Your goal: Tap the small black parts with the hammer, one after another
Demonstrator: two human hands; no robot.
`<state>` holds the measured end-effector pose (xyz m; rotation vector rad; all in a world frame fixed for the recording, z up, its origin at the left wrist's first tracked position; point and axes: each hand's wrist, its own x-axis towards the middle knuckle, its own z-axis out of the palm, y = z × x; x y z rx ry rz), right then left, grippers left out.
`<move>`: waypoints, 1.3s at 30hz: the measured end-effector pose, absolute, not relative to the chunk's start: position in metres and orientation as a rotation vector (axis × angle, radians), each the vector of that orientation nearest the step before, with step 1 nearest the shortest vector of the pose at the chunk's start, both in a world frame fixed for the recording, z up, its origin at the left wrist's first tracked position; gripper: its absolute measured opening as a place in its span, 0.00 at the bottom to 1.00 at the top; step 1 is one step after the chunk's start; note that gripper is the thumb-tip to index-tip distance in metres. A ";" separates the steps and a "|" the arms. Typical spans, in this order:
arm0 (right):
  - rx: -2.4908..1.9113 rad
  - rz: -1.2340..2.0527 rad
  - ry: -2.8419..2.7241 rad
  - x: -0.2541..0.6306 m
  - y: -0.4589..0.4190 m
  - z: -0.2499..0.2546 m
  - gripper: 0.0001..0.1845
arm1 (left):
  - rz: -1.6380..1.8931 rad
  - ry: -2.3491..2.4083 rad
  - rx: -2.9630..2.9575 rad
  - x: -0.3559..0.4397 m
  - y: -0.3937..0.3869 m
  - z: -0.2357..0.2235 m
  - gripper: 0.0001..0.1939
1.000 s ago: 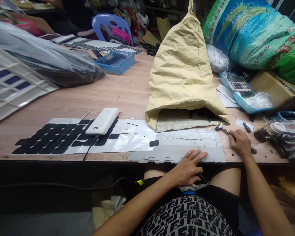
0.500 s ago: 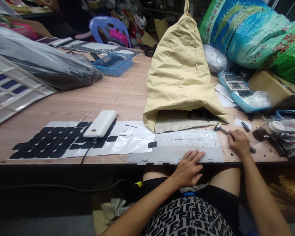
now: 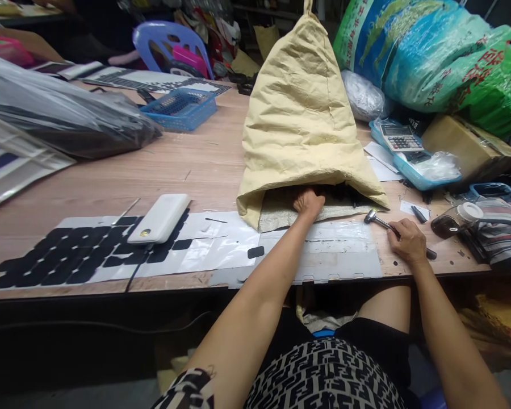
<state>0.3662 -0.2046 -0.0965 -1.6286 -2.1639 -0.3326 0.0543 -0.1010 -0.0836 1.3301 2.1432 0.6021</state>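
Observation:
My left hand [image 3: 309, 200] reaches into the mouth of a yellow woven sack [image 3: 300, 136] that lies on the table with its opening towards me. Its fingers are hidden in the dark of the sack, where small black pieces [image 3: 352, 196] show. My right hand [image 3: 407, 241] is wrapped round the dark handle of a small hammer [image 3: 372, 216], which rests on the table right of the sack. Between me and the sack lies a grey-white plate [image 3: 336, 255] under my left forearm. Just left of that forearm is a black rounded piece [image 3: 256, 251].
On the left, a white power bank [image 3: 159, 218] with a cable rests on a sheet of black stickers [image 3: 63, 255]. A blue basket [image 3: 181, 111] stands farther back. To the right are a calculator [image 3: 398, 139] in a tray, a lidded jar [image 3: 455, 220] and a striped cloth [image 3: 502, 233].
My left hand has moved forward from the plate's near edge into the sack's mouth. My right hand stays on the hammer. The view has shifted slightly.

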 end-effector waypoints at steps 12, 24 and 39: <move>-1.581 -0.441 -2.260 0.371 -0.200 -0.099 0.19 | 0.788 1.496 1.938 0.016 -0.198 -0.101 0.08; -1.208 0.145 -2.165 0.282 -0.238 -0.061 0.18 | 0.802 1.440 1.941 0.017 -0.200 -0.112 0.09; -1.301 0.278 -2.176 0.248 -0.255 -0.072 0.20 | 0.891 1.392 1.894 0.016 -0.196 -0.116 0.09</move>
